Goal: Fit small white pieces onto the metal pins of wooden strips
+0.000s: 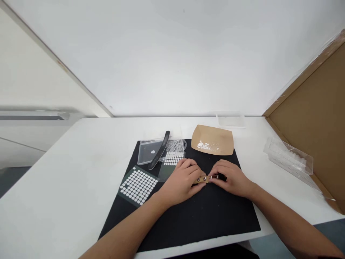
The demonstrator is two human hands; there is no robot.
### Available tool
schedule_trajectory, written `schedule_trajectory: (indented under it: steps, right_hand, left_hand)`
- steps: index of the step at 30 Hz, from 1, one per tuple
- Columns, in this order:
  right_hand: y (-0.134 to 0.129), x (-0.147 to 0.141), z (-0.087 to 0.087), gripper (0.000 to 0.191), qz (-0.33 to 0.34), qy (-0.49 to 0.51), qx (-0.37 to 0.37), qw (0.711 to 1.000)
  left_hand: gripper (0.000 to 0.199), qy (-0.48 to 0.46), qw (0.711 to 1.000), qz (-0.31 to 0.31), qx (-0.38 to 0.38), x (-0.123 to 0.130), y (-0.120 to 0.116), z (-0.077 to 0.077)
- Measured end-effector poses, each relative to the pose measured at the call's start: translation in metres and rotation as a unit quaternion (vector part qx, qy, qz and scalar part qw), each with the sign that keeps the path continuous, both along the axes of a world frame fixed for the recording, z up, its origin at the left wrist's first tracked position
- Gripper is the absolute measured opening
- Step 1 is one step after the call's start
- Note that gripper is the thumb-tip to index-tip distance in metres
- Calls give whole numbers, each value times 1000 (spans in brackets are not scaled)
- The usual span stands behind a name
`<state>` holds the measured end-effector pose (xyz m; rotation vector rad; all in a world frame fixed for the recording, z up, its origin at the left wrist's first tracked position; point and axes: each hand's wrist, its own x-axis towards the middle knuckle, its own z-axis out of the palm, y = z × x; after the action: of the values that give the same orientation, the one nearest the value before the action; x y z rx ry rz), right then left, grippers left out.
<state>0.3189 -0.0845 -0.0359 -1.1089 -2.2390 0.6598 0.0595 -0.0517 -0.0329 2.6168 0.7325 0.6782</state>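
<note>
A narrow tan strip carrying several small, shiny dark-brown pieces that look like false nails is held low over the black mat. My left hand pinches its left part between thumb and fingers. At the right end my right hand is closed, thumb and fingertips around the strip and the shiny pieces there. Its fingers partly hide that end, so I cannot tell whether it grips the strip or a single piece.
Left lie two sheets of white dots, a black curved nail file and a clear plastic case. A brown paper tray holds white bits. Clear boxes stand right, beside a cardboard panel.
</note>
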Motion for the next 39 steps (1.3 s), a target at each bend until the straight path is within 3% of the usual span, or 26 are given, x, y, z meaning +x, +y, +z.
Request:
schedule_trajectory:
  steps: [10,20,39]
  right_hand:
    - [-3,-2,0,7,-39,9,2,999]
    - [-5,-2,-1,5,-30,3,62,998]
    - [-5,-3,-2,8,-53,4,58,997]
  left_hand:
    - [10,-4,1000,4,1,-1,-1,1]
    - [9,-4,1000,7,3,0,-1,0]
    - [10,-3,1000,8,4,0,-2,0]
